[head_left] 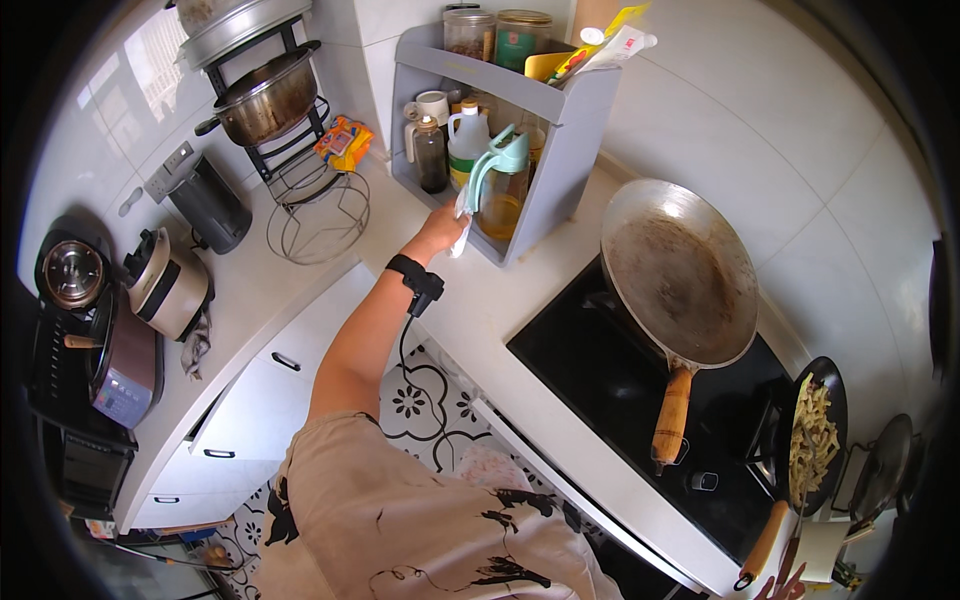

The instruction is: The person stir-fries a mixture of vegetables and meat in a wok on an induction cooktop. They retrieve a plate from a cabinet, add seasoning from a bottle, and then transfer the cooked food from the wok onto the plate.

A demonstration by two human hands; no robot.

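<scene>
My left hand (448,227) pinches a piece of white paper or cloth (459,241) at the front of a grey countertop shelf (568,161). The white piece lies against the mint-green handle of a glass oil jug (504,187) with yellow oil low inside. Whether my fingers also grip that handle, I cannot tell. At the bottom right, my right hand (782,589) is cut off by the picture's edge. It is close to the brown handle of a spatula (789,556) that rests in a black pan (841,411) of pale cooked strips (814,439). Its grip is hidden.
A large wok (679,277) with a wooden handle (670,416) sits tilted on the black cooktop (570,360). Bottles (430,154) stand inside the shelf. Wire racks (319,217), a black kettle (214,202) and a blender-like appliance (171,283) line the left counter. A drawer (244,420) stands partly out.
</scene>
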